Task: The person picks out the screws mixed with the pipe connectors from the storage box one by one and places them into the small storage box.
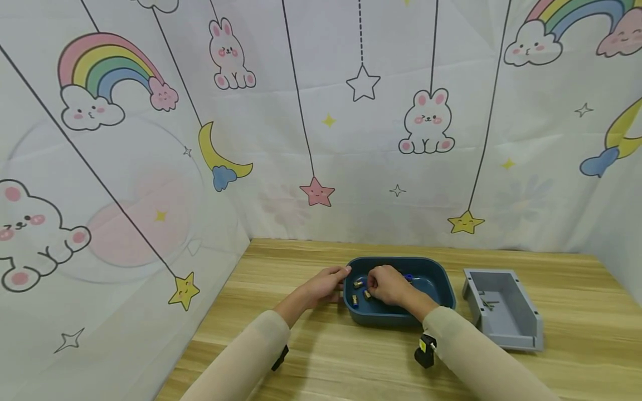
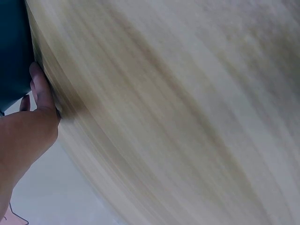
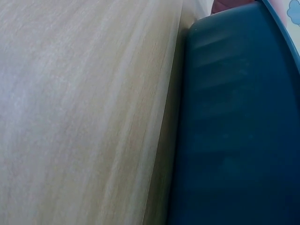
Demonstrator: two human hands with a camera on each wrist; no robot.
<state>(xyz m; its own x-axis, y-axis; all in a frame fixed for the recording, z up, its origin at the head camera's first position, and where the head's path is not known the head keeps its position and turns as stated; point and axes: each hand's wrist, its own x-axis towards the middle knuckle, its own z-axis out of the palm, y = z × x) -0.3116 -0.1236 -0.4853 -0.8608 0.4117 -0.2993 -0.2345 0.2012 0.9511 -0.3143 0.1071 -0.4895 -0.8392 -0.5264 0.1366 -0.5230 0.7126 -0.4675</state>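
A dark blue-green basin (image 1: 401,320) stands on the table. Along its left end lies my left hand (image 1: 323,285), with extended fingers against the outer wall and a fingertip at the rim; the left wrist view shows these fingers (image 2: 43,89) flat along the basin's side. My right hand (image 1: 390,285) reaches down into the basin with bent fingers. Right at its fingertips is a small brass-coloured piece (image 1: 367,294); I cannot tell whether they pinch it. Similar brass-and-blue pieces lie to the left, one near the wall (image 1: 355,301). The right wrist view shows only the basin's outer wall (image 3: 234,122) and tabletop.
To the right of the basin stands a grey open-fronted bin (image 1: 506,303) with several thin metal pieces (image 1: 487,303) inside. A wood-grain table (image 1: 301,351) carries both containers. Behind it hangs a printed cloth (image 1: 371,223), which also closes off the left side.
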